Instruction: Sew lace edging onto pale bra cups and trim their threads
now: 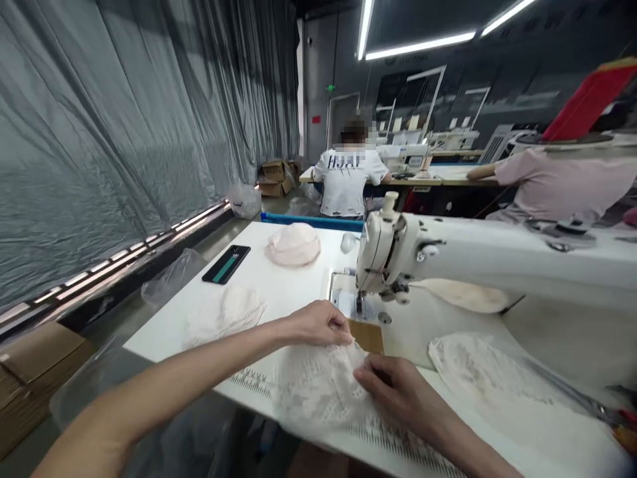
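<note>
Both hands pinch a piece of white lace fabric [318,392] at the front of the sewing table. My left hand [321,324] grips its upper edge, just in front of the needle area of a white sewing machine [383,259]. At the fabric's right edge, my right hand [391,385] has thumb and finger closed on it. The cloth hangs partly over the table's front edge, above a printed ruler strip [413,451]. Another white lace piece [226,312] lies left of my left forearm. More white lace [478,372] rests to the right of my right hand.
A pale pink fabric cup [294,244] and a dark phone [226,264] lie on the white table [164,332]. Scissors [592,405] are at the far right. Cardboard boxes [40,372] stand on the left floor. A person in a white shirt [343,179] sits ahead; another's pink sleeve [522,169] is at right.
</note>
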Available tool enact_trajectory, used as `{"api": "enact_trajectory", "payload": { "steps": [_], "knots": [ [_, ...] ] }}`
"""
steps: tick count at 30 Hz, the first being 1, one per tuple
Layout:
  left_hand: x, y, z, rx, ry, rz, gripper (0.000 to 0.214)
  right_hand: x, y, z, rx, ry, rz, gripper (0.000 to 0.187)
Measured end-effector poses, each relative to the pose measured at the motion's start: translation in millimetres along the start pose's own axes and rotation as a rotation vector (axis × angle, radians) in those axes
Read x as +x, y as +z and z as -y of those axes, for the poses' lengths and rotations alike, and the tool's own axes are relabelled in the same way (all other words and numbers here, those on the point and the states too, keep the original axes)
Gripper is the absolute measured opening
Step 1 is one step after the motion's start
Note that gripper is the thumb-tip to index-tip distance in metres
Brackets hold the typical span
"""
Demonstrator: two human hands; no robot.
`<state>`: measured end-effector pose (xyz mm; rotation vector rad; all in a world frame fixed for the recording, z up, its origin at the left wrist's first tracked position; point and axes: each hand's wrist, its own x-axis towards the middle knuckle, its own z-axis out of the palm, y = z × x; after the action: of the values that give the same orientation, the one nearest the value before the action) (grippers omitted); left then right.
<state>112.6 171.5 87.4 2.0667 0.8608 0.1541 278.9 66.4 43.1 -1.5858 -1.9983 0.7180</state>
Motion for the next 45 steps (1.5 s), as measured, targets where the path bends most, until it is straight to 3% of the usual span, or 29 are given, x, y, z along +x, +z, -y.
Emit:
{"api": "enact_trajectory", "payload": {
  "steps": [2, 5, 10, 13, 16, 20, 24, 27, 30, 33, 39, 45],
  "knots": [
    [30, -9.0, 8, 0.070, 0.002, 0.006, 0.012, 12, -9, -18, -0.073, -0.008, -0.067, 0.035],
    [55, -10.6, 15, 0.129, 0.001, 0.023, 0.010, 14, -22, -42, -0.208, -0.073, -0.170, 0.021],
    [66, -8.8, 12, 0.169, 0.033, 0.078, 0.011, 24, -36, -56, -0.512, -0.633, -0.213, 0.034],
    [72, -9.4, 9, 0.206, 0.053, 0.093, 0.011, 34, -32, -61, -0.577, -0.766, -0.220, 0.036],
    [75, -8.8, 9, 0.259, 0.071, 0.090, 0.012, 38, -25, -69, -0.594, -0.755, -0.240, 0.039],
    [78, -7.9, 12, 0.337, 0.092, 0.054, 0.013, 34, -25, -76, -0.658, -0.728, -0.150, 0.038],
    [81, -8.4, 18, 0.482, 0.064, -0.106, 0.022, 32, -29, -77, -0.696, -0.708, -0.106, 0.040],
    [73, -1.4, 21, 0.573, 0.063, -0.246, 0.016, 32, -30, -73, -0.710, -0.680, -0.102, 0.040],
    [55, 16.3, 24, 0.680, 0.259, -0.416, 0.012, 33, -29, -66, -0.647, -0.655, -0.161, 0.038],
    [39, 31.2, 27, 0.737, 0.464, -0.407, 0.012, 34, -30, -58, -0.605, -0.687, -0.255, 0.039],
    [48, 19.3, 33, 0.751, 0.486, -0.296, 0.010, 35, -28, -66, -0.731, -0.713, -0.239, 0.042],
    [66, 7.2, 40, 0.693, 0.528, -0.300, 0.016, 38, -21, -85, -0.969, -0.650, -0.213, 0.035]
  ]
}}
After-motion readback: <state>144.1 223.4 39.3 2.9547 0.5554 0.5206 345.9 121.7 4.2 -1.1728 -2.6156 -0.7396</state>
